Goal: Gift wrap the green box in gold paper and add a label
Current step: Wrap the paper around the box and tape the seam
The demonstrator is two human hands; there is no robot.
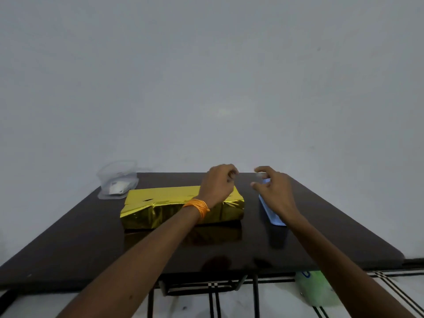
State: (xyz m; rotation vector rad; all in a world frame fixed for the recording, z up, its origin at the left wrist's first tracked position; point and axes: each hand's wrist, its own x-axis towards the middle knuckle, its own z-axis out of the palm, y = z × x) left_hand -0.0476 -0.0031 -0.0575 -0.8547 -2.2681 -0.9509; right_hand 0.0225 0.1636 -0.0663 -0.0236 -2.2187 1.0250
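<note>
Gold-wrapped box, no readable writing, hands above

Dark glossy table; clear plastic bag at far left corner; green object on floor under near edge

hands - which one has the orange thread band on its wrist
The left hand, held over the gold-wrapped box, has the orange band on its wrist. The right hand, near the blue object, has a bare wrist.

A dark glossy table stands against a plain grey wall on white tiled floor.
</note>
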